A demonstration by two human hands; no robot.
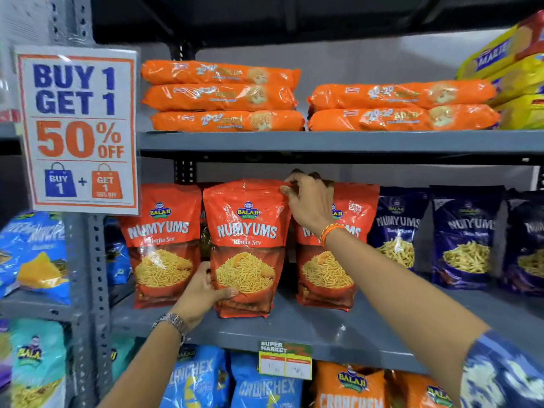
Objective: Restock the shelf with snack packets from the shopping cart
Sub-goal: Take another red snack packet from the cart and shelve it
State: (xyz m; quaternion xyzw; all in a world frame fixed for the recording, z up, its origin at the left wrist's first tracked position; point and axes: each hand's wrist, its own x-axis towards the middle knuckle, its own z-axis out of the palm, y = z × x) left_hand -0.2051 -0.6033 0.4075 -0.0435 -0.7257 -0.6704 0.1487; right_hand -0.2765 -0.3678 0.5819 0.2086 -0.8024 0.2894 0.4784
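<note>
Orange-red plastic fills the head view: I watch the middle Numyums packet [247, 245] stand upright on the grey shelf [309, 328], held at both ends. My left hand [206, 293], below and left of the packet's printed bowl, has its fingers closed round the lower left edge, thumb across the front. My right hand [309, 201] pinches the top right corner, fingers curled over the top seal. A matching packet [163, 242] stands just left of the held one, touching or nearly so; another [332, 260] stands just right of it, partly behind my right wrist. Dark blue packets [462, 237] sit farther right. A price tag [285, 360] hangs on the shelf lip below the held packet. The shopping cart is out of sight.

I judge this the placing step: the packet is on the shelf but not yet released. Next calls for squaring it with its neighbours, letting go, then fetching another.
</note>
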